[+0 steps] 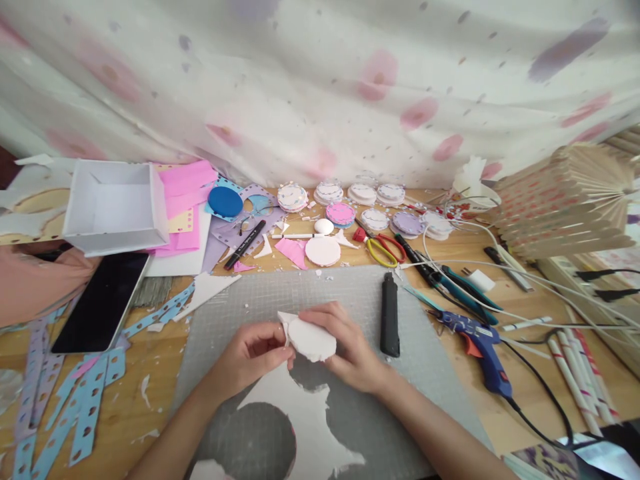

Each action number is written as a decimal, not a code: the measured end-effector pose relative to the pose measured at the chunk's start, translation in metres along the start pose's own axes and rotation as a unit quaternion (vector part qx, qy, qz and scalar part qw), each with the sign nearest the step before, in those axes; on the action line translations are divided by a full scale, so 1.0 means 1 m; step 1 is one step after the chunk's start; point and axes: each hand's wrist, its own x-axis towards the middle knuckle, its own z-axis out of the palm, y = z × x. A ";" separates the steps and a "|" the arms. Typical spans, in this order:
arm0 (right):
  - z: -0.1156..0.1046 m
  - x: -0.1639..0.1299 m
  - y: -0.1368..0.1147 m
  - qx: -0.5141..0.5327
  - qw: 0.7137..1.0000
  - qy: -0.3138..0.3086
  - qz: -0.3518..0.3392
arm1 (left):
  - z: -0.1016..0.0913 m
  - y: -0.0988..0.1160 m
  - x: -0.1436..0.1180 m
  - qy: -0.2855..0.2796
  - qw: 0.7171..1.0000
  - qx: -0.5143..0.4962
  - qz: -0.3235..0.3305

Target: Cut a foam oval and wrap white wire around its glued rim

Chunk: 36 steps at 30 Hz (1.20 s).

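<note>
A white foam disc (314, 339) with a ragged edge is held between my two hands above the grey cutting mat (425, 393). My right hand (353, 350) grips its right side, fingers over the far rim and thumb beneath. My left hand (257, 350) pinches a pointed scrap at the disc's left edge. Below them lies a white sheet (320, 427) with round cut-outs. A black utility knife (390, 317) rests on the mat to the right of my right hand.
Several decorated discs (340, 213) line the back. Scissors (383, 248), pliers (467, 293) and a blue glue gun (483, 347) with cables lie right. On the left are a white box (116, 207), a phone (100, 303) and blue paper strips (90, 407).
</note>
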 end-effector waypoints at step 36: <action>0.000 -0.009 0.005 0.164 0.961 0.150 0.166 | -0.001 -0.006 0.001 0.060 0.998 0.030 -0.019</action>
